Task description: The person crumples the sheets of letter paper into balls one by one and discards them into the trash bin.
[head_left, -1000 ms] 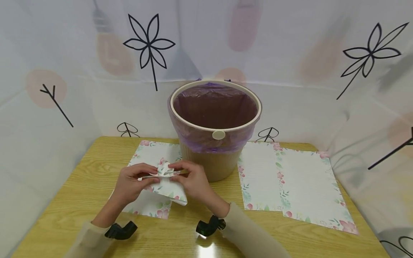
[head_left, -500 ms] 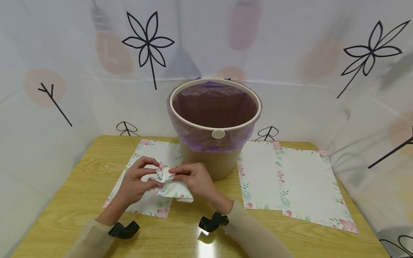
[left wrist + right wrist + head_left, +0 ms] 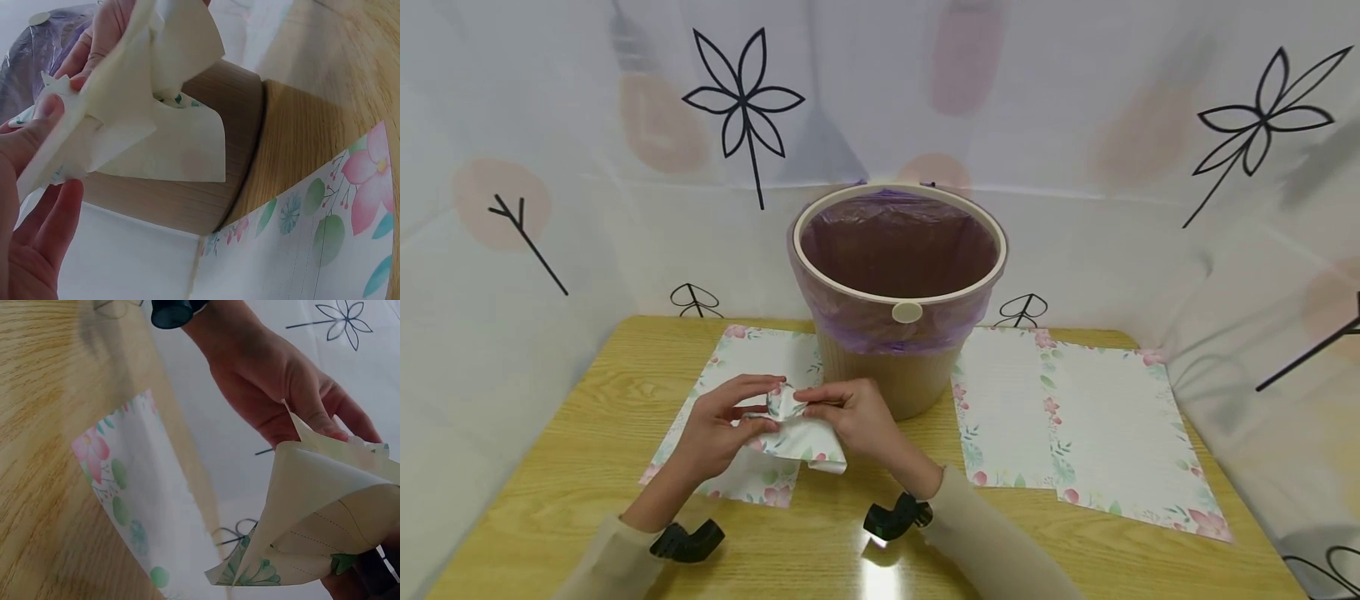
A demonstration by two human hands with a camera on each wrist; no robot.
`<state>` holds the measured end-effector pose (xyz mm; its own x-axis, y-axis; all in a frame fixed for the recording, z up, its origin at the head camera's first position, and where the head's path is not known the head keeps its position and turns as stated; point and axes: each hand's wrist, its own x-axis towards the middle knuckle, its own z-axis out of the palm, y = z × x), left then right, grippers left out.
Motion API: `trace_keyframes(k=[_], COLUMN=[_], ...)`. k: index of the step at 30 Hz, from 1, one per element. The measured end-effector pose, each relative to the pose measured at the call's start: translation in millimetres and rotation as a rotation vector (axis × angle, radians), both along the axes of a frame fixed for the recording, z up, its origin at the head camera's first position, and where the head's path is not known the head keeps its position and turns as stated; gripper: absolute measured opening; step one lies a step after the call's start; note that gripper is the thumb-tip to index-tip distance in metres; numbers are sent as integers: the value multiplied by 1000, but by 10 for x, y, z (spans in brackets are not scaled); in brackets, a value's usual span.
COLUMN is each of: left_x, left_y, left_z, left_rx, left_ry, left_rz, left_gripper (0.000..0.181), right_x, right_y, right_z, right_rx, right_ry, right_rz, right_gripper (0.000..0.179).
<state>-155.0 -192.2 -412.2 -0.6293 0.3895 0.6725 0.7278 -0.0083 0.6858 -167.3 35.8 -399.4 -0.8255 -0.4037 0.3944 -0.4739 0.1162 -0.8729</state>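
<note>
Both hands hold a crumpled sheet of floral-bordered paper [image 3: 808, 442] in front of the bin, above another sheet. My left hand [image 3: 715, 429] pinches its bunched upper part between thumb and fingers. On the other side, my right hand [image 3: 861, 421] grips the same bunch with thumb and forefinger. In the left wrist view the paper's pale back [image 3: 181, 144] hangs in loose folds, and the left thumb [image 3: 37, 131] presses on it. The right wrist view shows a wide fold [image 3: 331, 512] flaring below the left hand [image 3: 269, 381]; the right hand is mostly hidden there.
A beige trash bin [image 3: 887, 387] with a purple liner [image 3: 880, 337] stands at the table's back middle. One flat floral sheet [image 3: 760, 354] lies left of it. Two more, a nearer sheet [image 3: 1000, 417] and an outer sheet [image 3: 1127, 442], lie on the right.
My left fingers have lifted and regripped the bunched paper, now slightly to the right. The paper's lower flap has swung a little right. Bin and flat sheets stay put.
</note>
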Motion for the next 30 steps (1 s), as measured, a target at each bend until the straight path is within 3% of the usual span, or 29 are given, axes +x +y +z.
trace_keyframes(k=[9, 14, 22, 26, 30], left_x=[38, 46, -5, -29, -39], left_y=[50, 48, 36, 38, 38], left_z=[25, 25, 40, 58, 80], left_rx=[-71, -123, -216, -212, -207], left_ry=[79, 108, 113, 104, 170], left_rz=[137, 186, 175, 145, 159], left_gripper=[45, 45, 47, 46, 46], right_x=[-6, -8, -19, -16, -11], right_y=[-16, -26, -21, -37, -55], right_z=[-31, -27, -56, -74, -77], right_rx=[8, 6, -19, -38, -66], right_ry=[144, 170, 163, 103, 40], right_rz=[-30, -42, -84, -122, -141], right_gripper=[14, 13, 13, 13, 14])
